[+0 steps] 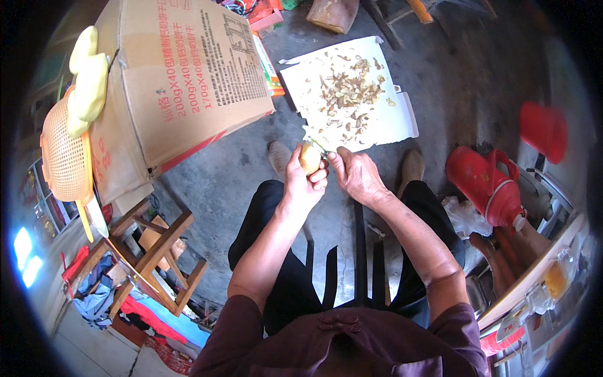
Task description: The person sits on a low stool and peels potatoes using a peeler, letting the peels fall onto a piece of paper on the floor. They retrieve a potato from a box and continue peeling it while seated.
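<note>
My left hand (301, 186) grips a yellowish potato (309, 160) in front of my knees. In my right hand (362, 175) is a pale green tool (316, 140), apparently a peeler, close against the potato; its blade is too small to make out. Beyond both hands, a white sheet of cardboard (395, 123) lies on the floor with many brown potato peels (351, 89) scattered over it. At the far left, several peeled pale potatoes (92, 87) rest by an orange plastic colander (66, 153). A knife (96, 219) lies beside the colander.
A large printed cardboard box (188, 70) stands left of my hands. Below it are a wooden stool frame (162, 254) and clothes (99, 292). To the right are a red thermos flask (483, 184), a red plastic container (544, 132) and a table edge (527, 278).
</note>
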Action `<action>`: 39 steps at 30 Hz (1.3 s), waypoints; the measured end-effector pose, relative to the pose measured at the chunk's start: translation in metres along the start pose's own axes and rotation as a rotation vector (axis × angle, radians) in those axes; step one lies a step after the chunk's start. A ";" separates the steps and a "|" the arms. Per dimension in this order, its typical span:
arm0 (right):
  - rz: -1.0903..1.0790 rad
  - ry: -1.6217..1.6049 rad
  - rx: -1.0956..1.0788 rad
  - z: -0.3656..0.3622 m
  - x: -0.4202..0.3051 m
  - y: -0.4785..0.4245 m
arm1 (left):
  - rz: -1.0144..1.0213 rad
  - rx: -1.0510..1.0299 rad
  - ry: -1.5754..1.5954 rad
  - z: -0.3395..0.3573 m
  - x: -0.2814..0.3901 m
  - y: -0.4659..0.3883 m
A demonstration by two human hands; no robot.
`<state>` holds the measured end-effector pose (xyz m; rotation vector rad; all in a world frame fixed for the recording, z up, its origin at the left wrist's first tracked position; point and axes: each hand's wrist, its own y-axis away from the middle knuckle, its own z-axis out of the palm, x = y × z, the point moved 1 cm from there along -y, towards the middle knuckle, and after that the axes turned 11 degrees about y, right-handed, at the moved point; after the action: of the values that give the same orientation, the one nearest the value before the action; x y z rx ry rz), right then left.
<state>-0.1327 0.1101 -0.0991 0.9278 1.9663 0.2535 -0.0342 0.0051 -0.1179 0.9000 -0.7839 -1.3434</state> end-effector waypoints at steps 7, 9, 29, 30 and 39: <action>0.150 0.060 -0.013 0.004 0.025 -0.010 | -0.022 0.005 -0.100 0.002 -0.006 0.004; 0.259 0.115 -0.037 0.006 0.043 -0.011 | -0.004 -0.027 -0.127 0.007 -0.005 0.007; 0.161 -0.034 0.098 -0.018 0.029 -0.012 | 0.083 0.024 -0.157 0.000 -0.003 0.002; 0.136 -0.043 0.102 -0.016 0.027 -0.009 | 0.067 0.008 -0.142 -0.001 0.000 0.000; -0.013 -0.175 -0.102 -0.020 -0.002 0.003 | 0.218 0.085 -0.463 0.017 -0.012 0.004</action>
<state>-0.1468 0.1148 -0.0853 0.8424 1.7810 0.2545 -0.0484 0.0152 -0.1057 0.5496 -1.2653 -1.3461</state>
